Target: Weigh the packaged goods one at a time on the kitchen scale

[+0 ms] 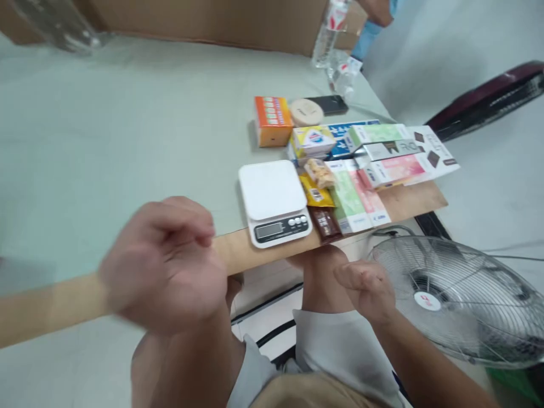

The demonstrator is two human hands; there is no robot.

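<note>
1 scale (274, 190) sitting at table (148, 130) edge; 3 snack packs (317, 192) lying right of it. 2 hands showing: left hand (170, 266) blurring, fingers half-curled; right hand (368, 286) loosely curling. Neither visibly gripping anything. 1 fan (450, 297) standing rightmost.

The head camera looks forward and down across the table (140, 124).
</note>
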